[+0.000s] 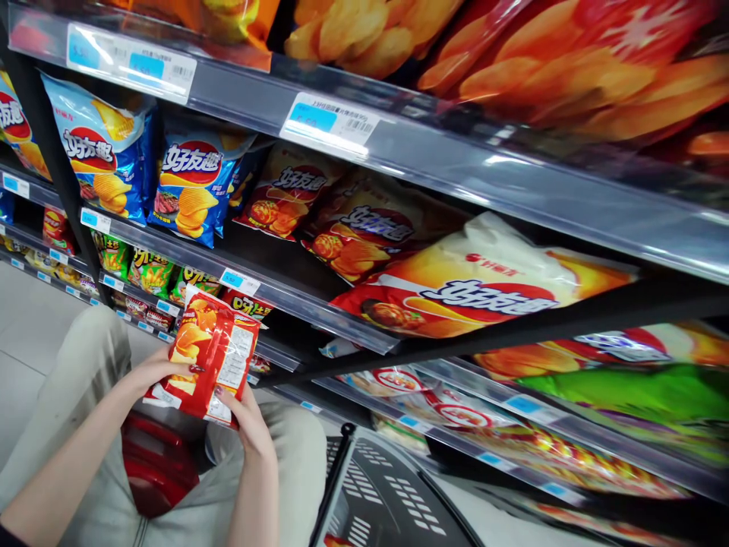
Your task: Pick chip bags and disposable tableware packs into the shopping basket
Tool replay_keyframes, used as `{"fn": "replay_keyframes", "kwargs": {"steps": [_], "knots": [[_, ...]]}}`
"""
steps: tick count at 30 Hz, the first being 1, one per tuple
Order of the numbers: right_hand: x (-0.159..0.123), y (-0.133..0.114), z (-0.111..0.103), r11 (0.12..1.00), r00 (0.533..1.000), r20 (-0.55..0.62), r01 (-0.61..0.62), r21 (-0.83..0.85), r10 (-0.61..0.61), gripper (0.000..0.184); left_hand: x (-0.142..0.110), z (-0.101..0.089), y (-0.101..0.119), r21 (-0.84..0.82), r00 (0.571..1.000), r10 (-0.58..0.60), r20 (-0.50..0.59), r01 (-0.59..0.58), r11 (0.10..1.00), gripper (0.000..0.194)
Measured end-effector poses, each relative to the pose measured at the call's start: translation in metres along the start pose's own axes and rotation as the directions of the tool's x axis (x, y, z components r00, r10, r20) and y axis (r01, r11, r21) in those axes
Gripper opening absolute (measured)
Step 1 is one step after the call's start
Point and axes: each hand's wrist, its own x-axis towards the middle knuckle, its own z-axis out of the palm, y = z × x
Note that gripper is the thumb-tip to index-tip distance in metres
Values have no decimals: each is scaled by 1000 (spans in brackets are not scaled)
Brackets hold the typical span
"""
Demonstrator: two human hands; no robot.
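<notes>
Above my lap I hold a red bag of chips (208,353), its back side with the white printed panel facing up. My left hand (162,374) grips its left edge, thumb lying across the front. At the lower right corner my right hand (249,416) pinches the bag, with the thumb on top and the fingers hidden underneath. Just beyond the bag are green bags of chips (149,271) on a lower shelf. Blue bags of chips (190,182) and a large red and white bag of chips (484,285) rest on the shelf above.
A dark shopping basket (392,494) stands on the floor to the right of my knee. Shelf edges with price tags (330,121) run across the view. A red object (156,463), perhaps a stool, is between my legs. More snack bags (456,406) fill the lower right shelves.
</notes>
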Motion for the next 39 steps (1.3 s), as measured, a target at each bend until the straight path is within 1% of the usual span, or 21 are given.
{"fn": "replay_keyframes", "kwargs": {"steps": [2,5,9,12,18,21,27,30,35,39], "knots": [[0,-1,-1,999,999,8,32,-13,-32,52,-1,1,1,-2,999,32,-3,-32,999,64],[-1,-1,-3,998,999,7,48,-27,-48,56,-4,3,4,-7,998,55,-5,-55,998,62],[-3,-2,-5,996,998,15,68,-54,-67,61,-5,4,6,-9,996,73,51,-73,997,59],[-4,-5,-4,996,998,19,61,-69,-60,59,-4,1,4,15,992,93,91,-95,995,60],[-4,-6,-5,994,1000,8,23,-106,-23,57,-4,0,2,41,984,127,124,-133,990,62],[-3,-3,-7,995,1000,-14,26,-101,-28,59,-6,2,3,46,986,121,112,-127,991,65],[-1,1,-11,993,999,17,32,-115,-30,54,-6,2,4,55,988,123,98,-129,990,67],[-1,1,-12,995,1000,-5,13,-104,-14,54,-5,1,4,50,987,129,94,-134,990,66],[-3,-2,-9,997,1000,-14,17,-69,-18,61,-4,0,3,58,984,131,121,-139,989,59],[-6,-6,-4,997,999,2,38,-64,-38,60,-5,1,4,46,984,130,120,-137,990,60]]}}
